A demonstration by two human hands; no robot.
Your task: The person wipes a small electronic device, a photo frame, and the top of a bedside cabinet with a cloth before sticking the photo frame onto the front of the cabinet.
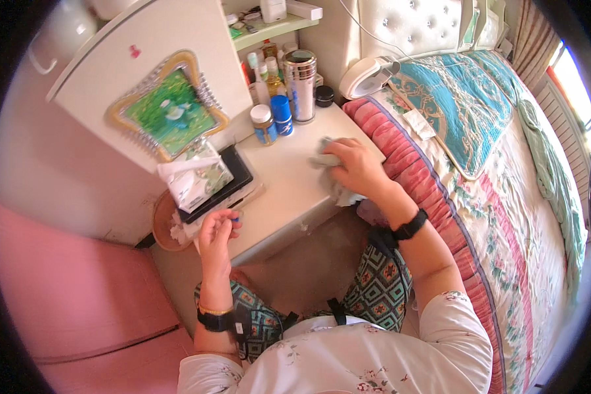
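Note:
A crumpled grey-green cloth is gripped under my right hand, which presses it on the white tabletop near its right edge. Part of the cloth hangs over the front edge. My left hand is raised at the table's front left, fingers curled together. A small bluish bit shows at its fingertips, too small to name. Close beyond that hand, a black flat case lies with a white and green tissue pack on top.
Behind the cloth stand a white-capped jar, a blue-capped bottle, a tall tumbler and a black jar. A round bin sits left of the table. The bed borders the right side.

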